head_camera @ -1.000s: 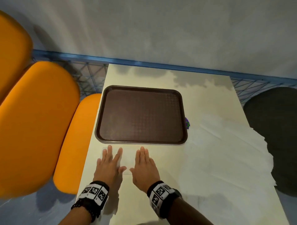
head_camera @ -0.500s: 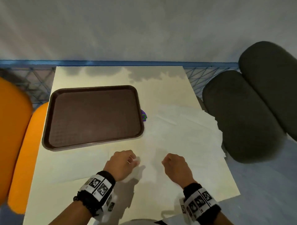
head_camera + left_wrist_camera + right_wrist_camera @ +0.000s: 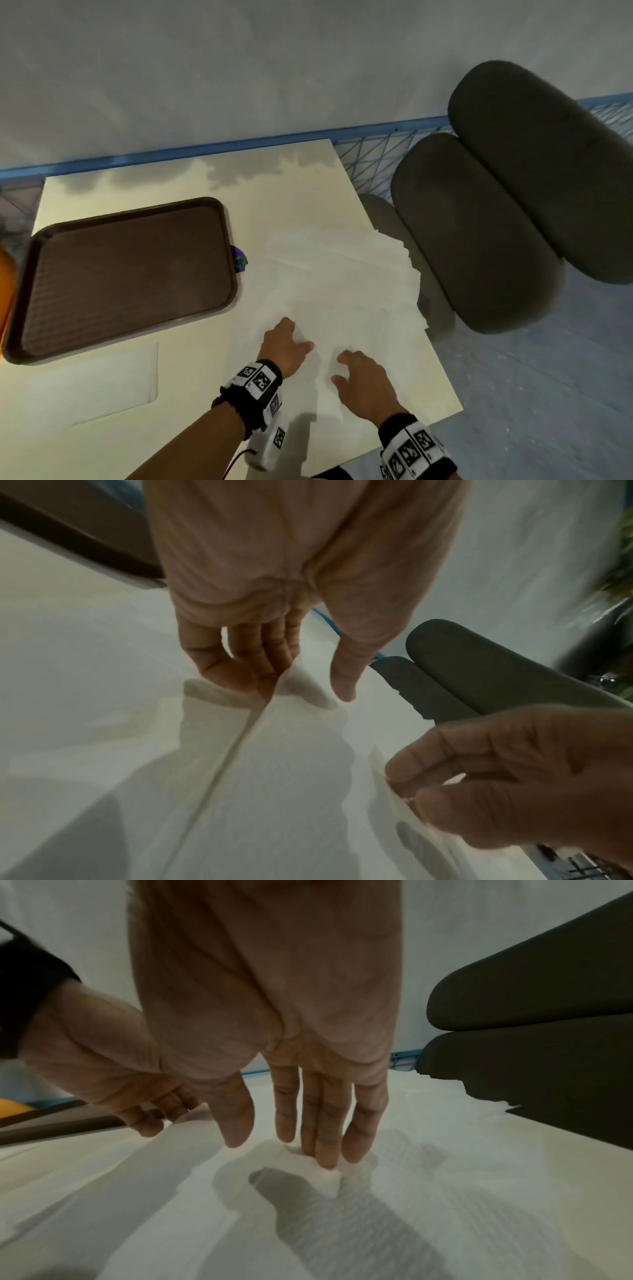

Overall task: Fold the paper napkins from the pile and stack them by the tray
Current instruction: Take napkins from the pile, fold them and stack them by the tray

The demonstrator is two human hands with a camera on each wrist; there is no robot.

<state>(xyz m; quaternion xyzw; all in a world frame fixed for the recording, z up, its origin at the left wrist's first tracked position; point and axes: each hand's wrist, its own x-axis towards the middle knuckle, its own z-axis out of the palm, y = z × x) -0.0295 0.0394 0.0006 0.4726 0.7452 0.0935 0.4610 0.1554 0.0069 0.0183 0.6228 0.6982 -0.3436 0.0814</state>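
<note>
A brown tray (image 3: pixel 130 281) lies on the left of the cream table. One folded white napkin (image 3: pixel 92 387) lies flat in front of it. The pile of unfolded napkins (image 3: pixel 342 274) covers the table's right half. Both hands are on the pile's near part. My left hand (image 3: pixel 287 342) has its fingers (image 3: pixel 260 664) bent down onto a rucked-up napkin edge, and its thumb (image 3: pixel 342 674) stays clear. My right hand (image 3: pixel 359 380) has straight fingers (image 3: pixel 325 1137) pressing the top napkin, which bunches at their tips. The thumb stays apart.
Dark grey chair cushions (image 3: pixel 513 205) stand close off the table's right edge, and the pile overhangs that edge. A small purple object (image 3: pixel 239 262) sits at the tray's right rim. A blue rail (image 3: pixel 205 150) runs behind the table. An orange seat (image 3: pixel 5 291) shows at far left.
Both hands left the folded napkin in front of the tray and moved right onto the pile. They went from flat, through loose fists, to fingers down on the top napkin. The view swung right.
</note>
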